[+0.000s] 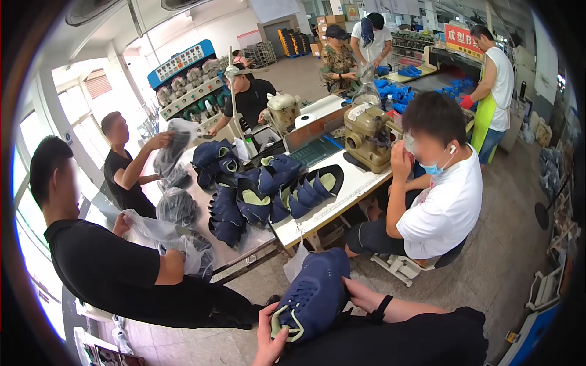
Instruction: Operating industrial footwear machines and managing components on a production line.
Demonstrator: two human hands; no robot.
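Low in the view, a navy shoe upper [314, 293] with pale green lining is held between my two hands, its collar toward me and its toe away. My left hand [270, 338] grips the collar at the heel end, thumb at the green edge. Around the right side of the upper my right hand [365, 297] is closed, its fingertips partly hidden behind it. Beyond it, on the white work table [351, 194], lie several more navy shoe uppers [256, 192], some nested together.
A seated person [439, 195] in a white shirt is right of the table, by an olive-brown sewing machine [368, 137]. At left, two people in black handle clear plastic bags [174, 235]. Blue shoe parts [397, 91] cover a far table. A machine bench [192, 82] stands behind.
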